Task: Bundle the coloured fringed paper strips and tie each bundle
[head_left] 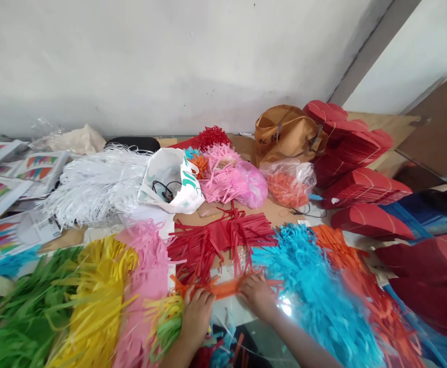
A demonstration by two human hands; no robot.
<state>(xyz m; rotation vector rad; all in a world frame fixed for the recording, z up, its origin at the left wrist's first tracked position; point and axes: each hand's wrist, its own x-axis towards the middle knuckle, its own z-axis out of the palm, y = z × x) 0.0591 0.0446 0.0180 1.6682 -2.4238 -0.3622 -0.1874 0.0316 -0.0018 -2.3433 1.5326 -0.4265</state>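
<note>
Item, orange strip (225, 290): fringed, stretched between my two hands over the glossy tabletop (233, 313). My left hand (199, 306) closes narrowly on its left end; my right hand (257, 294) has its fingers drawn in on the right end.

Room to move: a small patch of tabletop shows just nearer me than the orange strip, with a bright glare to its right; the table's near edge lies beyond that patch, towards me. Crimson fringe (221, 237) borders the strip on the far side, blue fringe (315, 291) on the right, yellow-green fringe (170, 319) on the left, close by my left wrist.

Surface, farther left of the strip: pink (144, 291), yellow (96, 296) and green fringe (35, 301). Beyond it: white bag (172, 181) with dark cable, white strands (96, 184), tan bag (285, 133). Well right: red stacks (365, 186).

Room: pale wall (162, 66) behind everything.
</note>
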